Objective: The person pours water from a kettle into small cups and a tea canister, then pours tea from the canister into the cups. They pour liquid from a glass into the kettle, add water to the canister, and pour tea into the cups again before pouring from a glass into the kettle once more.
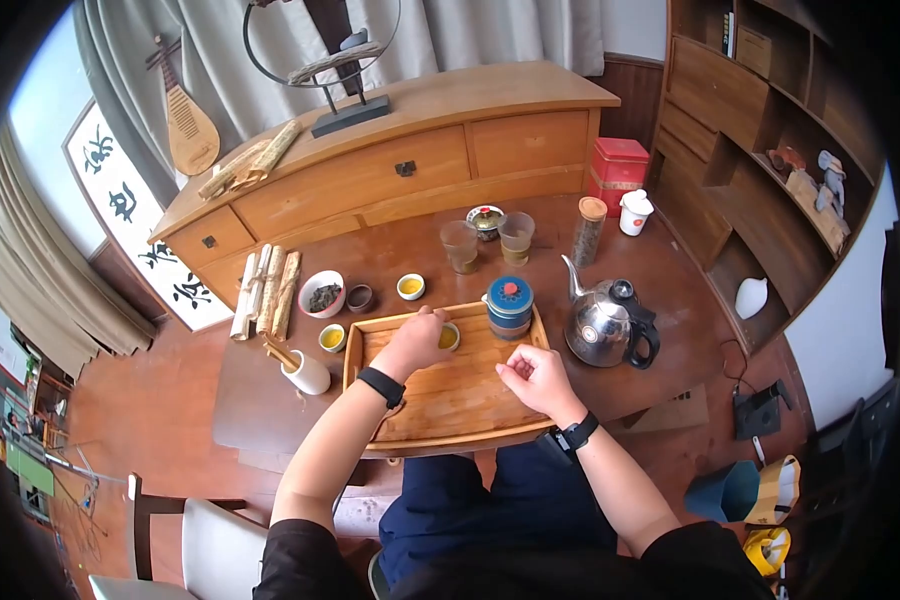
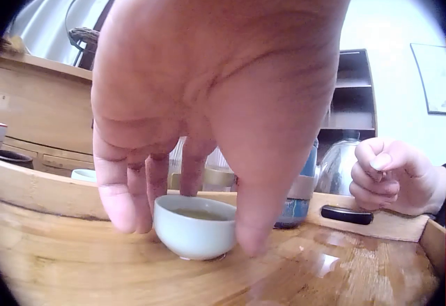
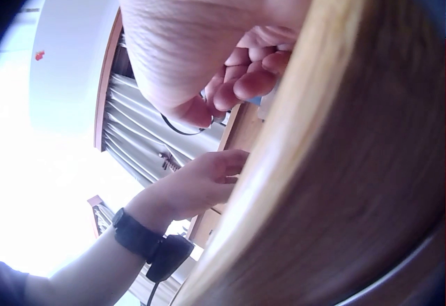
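Clerk: Item one, under your left hand [image 1: 411, 343]?

Keeper: Teacup [image 2: 197, 235], pale glaze, rounded wall on a small foot, tea inside; stands on the wooden tray [image 1: 450, 410], your fingers narrowed round its rim with the thumb opposite, probably because the upper edge is the coolest grip

Clerk: Your right hand [image 1: 535, 380]?

Keeper: Fingers loosely curled, holding nothing, near the tray's right end, perhaps to leave your other hand room

Clerk: The surroundings?

Keeper: Blue lidded jar [image 1: 510, 306], cylindrical, in your tray's far right corner; raised wooden rim, likely meant to contain drips; second cup [image 1: 410, 294] beyond the tray and third cup [image 1: 332, 346] just beside its left edge, both holding yellow tea; on the table [image 1: 260, 395], right of your tray, a polished steel kettle [image 1: 600, 325], slender curved spout, black handle facing away from the tray, apparently for your easy lifting
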A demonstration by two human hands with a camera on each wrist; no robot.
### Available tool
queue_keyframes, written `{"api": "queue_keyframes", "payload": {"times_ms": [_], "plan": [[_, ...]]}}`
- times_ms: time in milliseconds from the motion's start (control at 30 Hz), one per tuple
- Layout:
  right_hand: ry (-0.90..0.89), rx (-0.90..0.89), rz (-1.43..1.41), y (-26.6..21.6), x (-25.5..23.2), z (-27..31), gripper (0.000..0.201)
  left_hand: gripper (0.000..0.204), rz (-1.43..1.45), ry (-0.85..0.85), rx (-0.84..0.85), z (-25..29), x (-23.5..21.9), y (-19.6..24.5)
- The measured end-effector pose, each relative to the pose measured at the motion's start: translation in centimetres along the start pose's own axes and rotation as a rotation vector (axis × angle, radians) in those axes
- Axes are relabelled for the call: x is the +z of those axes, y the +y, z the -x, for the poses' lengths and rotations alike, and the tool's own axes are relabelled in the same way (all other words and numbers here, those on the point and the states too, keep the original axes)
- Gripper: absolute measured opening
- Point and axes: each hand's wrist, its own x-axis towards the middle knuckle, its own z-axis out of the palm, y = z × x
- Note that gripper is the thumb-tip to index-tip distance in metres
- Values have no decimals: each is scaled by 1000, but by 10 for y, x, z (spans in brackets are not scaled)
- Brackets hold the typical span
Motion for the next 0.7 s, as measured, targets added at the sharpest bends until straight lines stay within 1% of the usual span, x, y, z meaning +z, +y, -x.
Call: {"api": "queue_keyframes", "payload": {"times_ms": [33, 100, 133, 200, 233, 267, 300, 333, 367, 400, 467, 500, 567, 600, 667, 700], "plan": [[-6, -6, 2, 2, 1, 0, 24, 75, 1, 7, -4, -1, 2, -4], [11, -4, -28, 4, 2, -1, 24, 66, 35, 106, 96, 0, 3, -8], [10, -7, -27, 3, 1, -1, 24, 66, 34, 109, 96, 0, -2, -10], [12, -16, 0, -1, 0, 0, 24, 61, 50, 56, 63, 3, -20, -22], [15, -14, -2, 0, 0, 1, 24, 55, 54, 85, 16, 8, -31, -27], [18, -30, 3, 0, 0, 0, 24, 55, 42, 56, -44, 12, -43, -35], [20, -46, 8, 0, 1, 0, 24, 57, 33, 66, -58, 14, -50, -52], [22, -43, 5, 0, 0, 0, 24, 57, -46, 91, -127, 19, -62, -61], [16, -41, 12, 0, 0, 0, 24, 61, -37, 60, -210, 24, -73, -72], [11, -40, 20, 0, -1, 0, 24, 64, -37, 68, -274, 28, -83, -81], [8, -29, 7, 1, 0, 0, 24, 65, -130, 73, -310, 33, -94, -112], [5, -19, 1, 2, 0, 0, 24, 65, -134, 70, -306, 36, -99, -118], [5, -10, 5, 0, 0, 0, 24, 64, -157, 110, -429, 38, -106, -125], [-2, -4, 12, -1, -1, 0, 24, 64, -159, 109, -422, 36, -109, -128], [3, -3, 12, -4, -2, 1, 24, 54, -74, 105, -569, 27, -109, -134], [0, -4, 11, -6, -3, 1, 23, 54, -75, 107, -563, 20, -107, -136]]}}
